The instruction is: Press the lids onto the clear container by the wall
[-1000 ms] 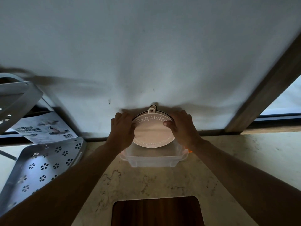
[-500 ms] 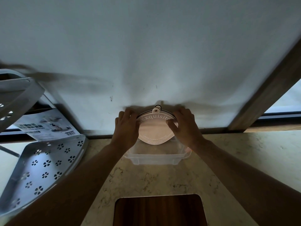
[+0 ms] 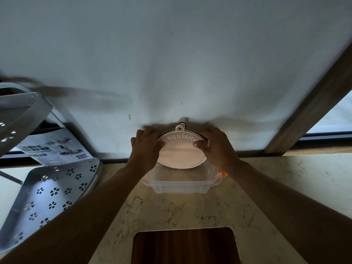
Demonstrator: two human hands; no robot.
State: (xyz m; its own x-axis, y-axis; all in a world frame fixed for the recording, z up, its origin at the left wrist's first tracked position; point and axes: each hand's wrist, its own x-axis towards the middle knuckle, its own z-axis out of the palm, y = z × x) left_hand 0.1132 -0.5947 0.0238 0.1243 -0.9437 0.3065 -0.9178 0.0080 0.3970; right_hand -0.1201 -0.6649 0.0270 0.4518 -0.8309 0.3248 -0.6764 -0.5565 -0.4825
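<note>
A round pale pink disc printed "Exquisite", with a small tab at its top, stands upright against the white wall, above a clear plastic container. My left hand grips the disc's left edge, thumb on its face. My right hand grips the right edge, thumb pressed on the front. A dark rim shows behind the disc's top edge. The disc's lower part sits inside or just behind the container; I cannot tell which.
A marble-look counter runs below. A dark wooden board lies at the near edge. A perforated metal corner shelf and a printed box stand at left. A brown window frame slants at right.
The view has shifted slightly. Both hands keep hold of the disc against the wall, and the disc sits a little higher over the container than a second ago.
</note>
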